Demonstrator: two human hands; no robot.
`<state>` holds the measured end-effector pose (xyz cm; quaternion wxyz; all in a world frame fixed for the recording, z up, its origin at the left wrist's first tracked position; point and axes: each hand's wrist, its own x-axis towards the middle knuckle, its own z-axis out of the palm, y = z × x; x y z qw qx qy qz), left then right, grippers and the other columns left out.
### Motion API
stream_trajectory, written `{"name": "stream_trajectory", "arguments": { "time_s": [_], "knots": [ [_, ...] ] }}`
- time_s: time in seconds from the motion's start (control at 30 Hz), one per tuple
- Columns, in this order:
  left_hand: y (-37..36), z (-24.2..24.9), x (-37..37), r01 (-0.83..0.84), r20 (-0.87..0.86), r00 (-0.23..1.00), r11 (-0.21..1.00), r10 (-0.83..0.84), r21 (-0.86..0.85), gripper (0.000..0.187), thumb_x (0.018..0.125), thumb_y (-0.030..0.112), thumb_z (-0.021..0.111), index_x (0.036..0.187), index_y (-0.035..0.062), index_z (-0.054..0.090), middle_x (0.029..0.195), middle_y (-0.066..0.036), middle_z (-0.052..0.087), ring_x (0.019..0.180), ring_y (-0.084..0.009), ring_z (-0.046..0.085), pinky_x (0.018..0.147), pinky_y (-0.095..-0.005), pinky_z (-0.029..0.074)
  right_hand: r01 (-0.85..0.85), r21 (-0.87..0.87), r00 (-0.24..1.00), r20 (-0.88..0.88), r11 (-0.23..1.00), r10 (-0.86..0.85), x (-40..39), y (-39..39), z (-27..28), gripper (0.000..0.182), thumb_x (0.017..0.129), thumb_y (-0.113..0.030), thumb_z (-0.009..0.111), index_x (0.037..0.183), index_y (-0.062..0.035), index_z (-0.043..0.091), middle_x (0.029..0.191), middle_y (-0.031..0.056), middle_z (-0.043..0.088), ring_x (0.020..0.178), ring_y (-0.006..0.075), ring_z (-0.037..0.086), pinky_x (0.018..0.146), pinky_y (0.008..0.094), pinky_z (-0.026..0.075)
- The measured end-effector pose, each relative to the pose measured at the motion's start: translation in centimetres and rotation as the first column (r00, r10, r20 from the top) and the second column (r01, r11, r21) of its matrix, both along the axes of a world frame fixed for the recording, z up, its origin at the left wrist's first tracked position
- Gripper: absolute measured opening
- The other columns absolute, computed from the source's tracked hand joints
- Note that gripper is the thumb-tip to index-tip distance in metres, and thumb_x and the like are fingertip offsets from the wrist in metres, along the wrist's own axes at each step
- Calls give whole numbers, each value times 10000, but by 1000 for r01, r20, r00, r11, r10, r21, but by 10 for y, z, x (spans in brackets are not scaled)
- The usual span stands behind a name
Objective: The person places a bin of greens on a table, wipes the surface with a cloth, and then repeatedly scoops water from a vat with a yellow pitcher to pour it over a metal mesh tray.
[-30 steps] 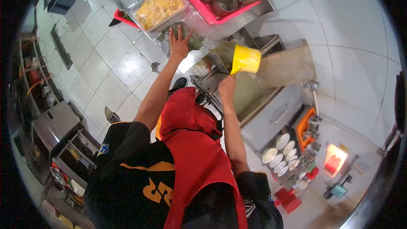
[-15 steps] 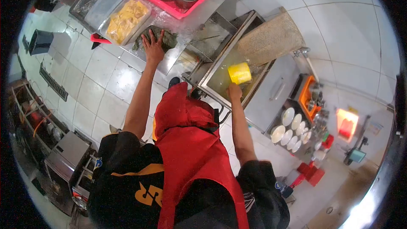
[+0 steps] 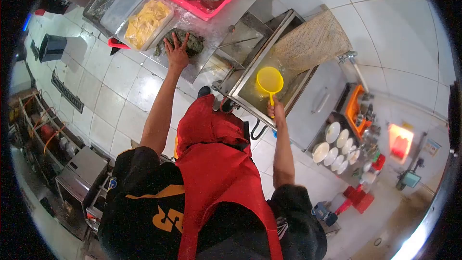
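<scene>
My right hand (image 3: 276, 110) grips the handle of a yellow water dipper (image 3: 269, 80). The dipper's round mouth faces up, over a metal tank (image 3: 262, 54) with cloudy liquid in it. On the steel counter (image 3: 191, 70) to the left, my left hand (image 3: 177, 57) rests with fingers spread on a crumpled dark green cloth (image 3: 194, 45). A perforated metal panel (image 3: 313, 41) leans across the far part of the tank.
A clear tub (image 3: 166, 26) of yellow dough-like pieces stands beside the cloth, near another container (image 3: 98, 12). Behind them, a pink tray (image 3: 204, 17) carries metal cups. White bowls (image 3: 332, 132) and an orange basket (image 3: 354, 103) stand at right. A tap (image 3: 347, 57) is on the wall.
The dipper has turned from lying on its side to mouth up. My right hand has shifted slightly right and toward me. My left hand stays on the cloth.
</scene>
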<state>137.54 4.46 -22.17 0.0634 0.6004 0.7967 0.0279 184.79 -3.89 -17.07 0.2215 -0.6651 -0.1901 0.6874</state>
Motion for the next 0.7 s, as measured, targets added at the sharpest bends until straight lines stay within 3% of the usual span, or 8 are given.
{"name": "stream_trajectory", "arguments": {
  "time_s": [0.1,0.17,0.23,0.3,0.37,0.43,0.5,0.7],
  "knots": [
    [-3,1,-3,14,8,1000,997,-15,71,715,845,122,461,1435,412,181,1519,-187,31,1330,-550,32,1095,-557,78,85,70,989,-123,994,-75,-7,-14,21,402,943,-455,438,752,-102,464,505,-60,290,373,54,255,319,205,178],
    [-4,17,-1,-4,16,1000,997,5,-78,722,853,130,461,1438,419,151,1523,-175,20,1333,-546,27,1098,-550,77,156,46,974,-176,987,-145,-13,-14,40,395,942,-449,443,762,-99,467,510,-54,304,374,54,253,317,210,176],
    [-5,7,0,-18,19,1000,998,20,-61,724,858,127,452,1439,421,135,1524,-172,15,1334,-544,21,1100,-547,75,136,70,986,-105,988,-128,-18,-11,60,374,945,-427,449,770,-97,474,514,-52,313,373,56,253,321,209,178],
    [-4,-9,-1,-33,22,999,998,34,-45,726,863,124,443,1441,423,119,1525,-169,11,1336,-542,15,1101,-544,74,89,156,992,-97,984,-75,-27,-4,77,344,946,-395,460,774,-97,477,518,-55,316,374,55,252,327,206,186],
    [-11,-25,-10,-6,41,999,993,1,116,751,834,110,486,1434,426,164,1520,-184,36,1314,-572,44,1075,-604,102,22,173,1000,-24,985,-18,-38,7,92,310,947,-355,464,779,-95,484,524,-60,325,383,50,270,333,203,199],
    [-12,-6,0,-48,69,997,997,44,57,736,857,96,418,1445,414,109,1525,-168,-9,1338,-539,10,1104,-539,64,-153,233,979,164,960,117,-38,20,103,285,944,-326,470,793,-87,500,529,-59,344,396,44,294,340,201,216],
    [-13,4,2,-55,25,998,993,58,-108,731,852,96,419,1445,410,127,1527,-162,-12,1340,-534,4,1106,-535,62,-204,256,972,165,945,165,-47,31,114,271,943,-276,470,785,-58,504,534,-28,383,391,62,342,342,229,247],
    [-25,-4,-3,-91,25,995,994,92,-65,689,856,113,418,1436,405,186,1529,-148,-6,1347,-519,-7,1117,-518,55,-419,151,841,435,895,320,-81,56,128,183,895,-224,508,798,-69,525,549,-46,416,422,52,374,366,222,272]
  ]
}}
